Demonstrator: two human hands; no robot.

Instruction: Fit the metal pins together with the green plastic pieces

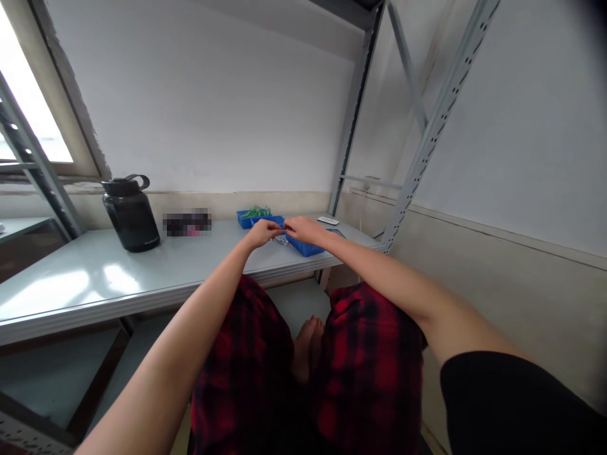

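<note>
My left hand point(263, 233) and my right hand point(303, 229) meet above the desk, fingertips close together. Each has its fingers pinched; whatever lies between them is too small to make out. Just under the fingers is a small silvery metal object point(283, 241), possibly scissors, on the desktop. Below my right hand sits a blue plastic bin point(306, 248), its inside mostly hidden by the hand. Behind my hands, another blue bin point(245, 221) holds green pieces point(257, 212), with a further blue bin edge beside it.
A large dark water bottle point(130, 215) stands on the left of the grey desk point(190, 262), near a pixelated dark item point(187, 222). A flat white object point(328, 220) lies at the back right. Metal rack posts point(427, 139) rise on the right, by the wall.
</note>
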